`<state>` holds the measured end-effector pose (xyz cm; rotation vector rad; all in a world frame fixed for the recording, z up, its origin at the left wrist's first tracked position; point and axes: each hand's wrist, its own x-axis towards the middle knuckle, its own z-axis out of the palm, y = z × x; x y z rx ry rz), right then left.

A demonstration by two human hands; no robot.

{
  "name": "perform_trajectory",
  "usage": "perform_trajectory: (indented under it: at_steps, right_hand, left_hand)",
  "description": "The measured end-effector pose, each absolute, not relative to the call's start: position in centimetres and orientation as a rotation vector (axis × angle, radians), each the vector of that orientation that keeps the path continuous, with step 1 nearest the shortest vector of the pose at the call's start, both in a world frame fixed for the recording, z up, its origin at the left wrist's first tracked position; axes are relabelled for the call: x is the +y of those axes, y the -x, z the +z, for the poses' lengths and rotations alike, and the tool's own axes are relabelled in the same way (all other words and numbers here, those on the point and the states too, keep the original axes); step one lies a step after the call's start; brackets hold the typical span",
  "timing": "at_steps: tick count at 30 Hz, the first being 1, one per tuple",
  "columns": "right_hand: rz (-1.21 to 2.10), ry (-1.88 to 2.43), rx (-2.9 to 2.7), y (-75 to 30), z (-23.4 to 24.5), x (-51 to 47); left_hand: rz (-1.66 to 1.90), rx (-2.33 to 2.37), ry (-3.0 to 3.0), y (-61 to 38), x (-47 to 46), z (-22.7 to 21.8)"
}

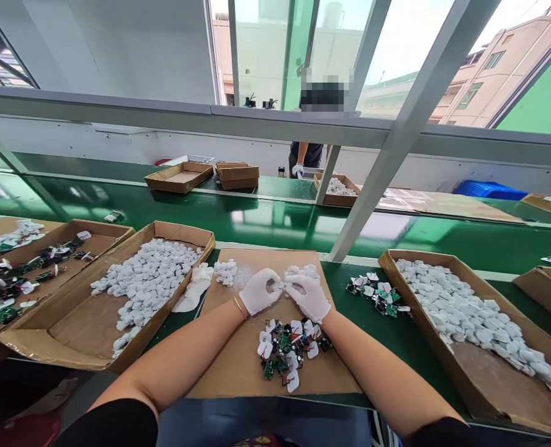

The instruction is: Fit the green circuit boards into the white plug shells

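Note:
My left hand and my right hand, both in white gloves, meet over a cardboard sheet. Their fingers are closed in a pinch, tip to tip. Whatever sits between the fingertips is too small and covered to make out. Just beyond my right hand lie some white plastic pieces, partly hidden by it. Another small cluster of white pieces rests beyond my left hand. Nearer my body is a pile of small green circuit boards with wires and white parts.
A cardboard tray of white pieces stands left, with a crumpled white cloth or glove beside it. On the right are more circuit boards and another tray. A sloping metal post rises ahead. A person stands beyond.

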<state>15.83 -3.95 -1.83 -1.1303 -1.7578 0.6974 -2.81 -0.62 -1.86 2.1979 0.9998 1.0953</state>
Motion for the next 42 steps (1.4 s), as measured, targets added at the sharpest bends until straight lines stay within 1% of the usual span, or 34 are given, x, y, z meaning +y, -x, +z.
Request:
perform_trajectory:
  at_steps: [3, 5, 10, 19, 25, 34, 39, 42]
  right_hand:
    - [1.019, 1.125, -1.587, -15.6, -2.2, -4.0]
    - [1.093, 1.131, -1.539, -15.7, -2.5, -4.0]
    - [0.883, 1.197, -1.675, -16.5, -2.5, -4.0]
    - [0.87, 1.169, -1.754, -16.4, -2.8, -4.5]
    - [0.974, 1.116, -1.75, -16.4, -2.2, -4.6]
    - [1.015, 1.073, -1.723, -15.9, -1.4, -4.6]
    - [1.195, 1.09, -1.578, -15.9, -1.5, -4.8]
    - [1.216, 1.093, -1.585, -15.8, -1.1, -4.9]
  left_hand:
    - [1.109, 0.93, -2.239, 3.0, -0.6, -1.7]
    - [1.111, 0.881, -2.256, 3.1, -0.5, -1.6]
    - [1.044, 0.837, -2.298, 3.0, -0.1, -0.8]
    - [0.912, 0.678, -2.345, 2.8, -0.5, -0.5]
    - [0.808, 0.742, -2.383, 2.7, -0.6, -1.0]
    - [0.817, 0.726, -2.485, 2.9, -0.5, -1.4]
    - [0.815, 0.713, -2.543, 2.8, -0.7, -1.0]
    - [0.768, 0.716, -2.576, 2.5, -0.9, -0.8]
